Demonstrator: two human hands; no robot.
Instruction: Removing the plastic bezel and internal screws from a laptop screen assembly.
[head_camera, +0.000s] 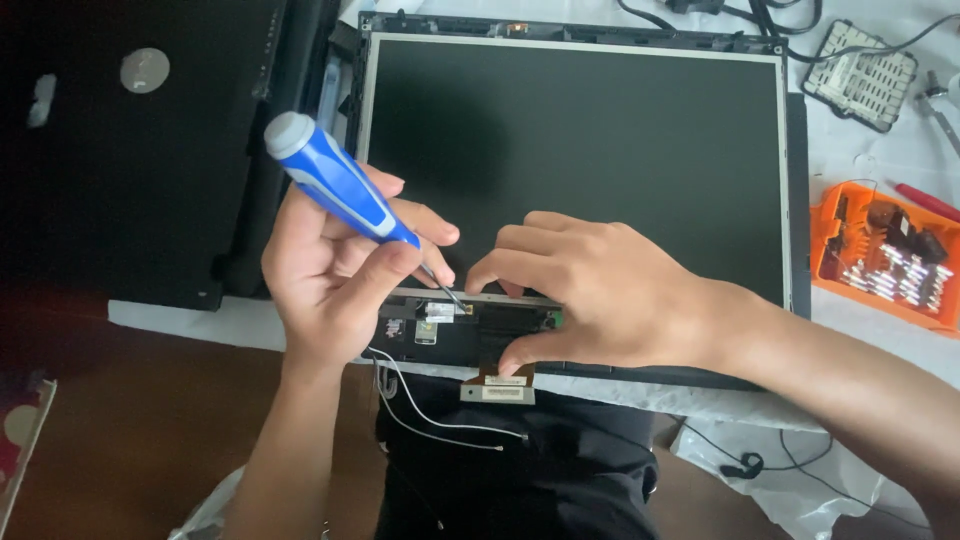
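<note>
White tabletop (880, 150) bearing screen (570, 150); left hand (335, 275) gripping screwdriver (335, 185), tip entering near-edge screw; right hand (590, 290) pressing fingers down, bracing panel. Keeping driver square is advisable.

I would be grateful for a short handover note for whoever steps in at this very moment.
Left hand: holds the blue screwdriver, tip down at the lower edge of the screen panel.
Right hand: flat on that lower edge, fingers steadying it.
The panel lies bare in its black lid; a flat ribbon connector and thin white wires hang loose below.
Orange bit case sits open at right.
Done: bezel is off. Left: cannot tell how many screws remain.
</note>
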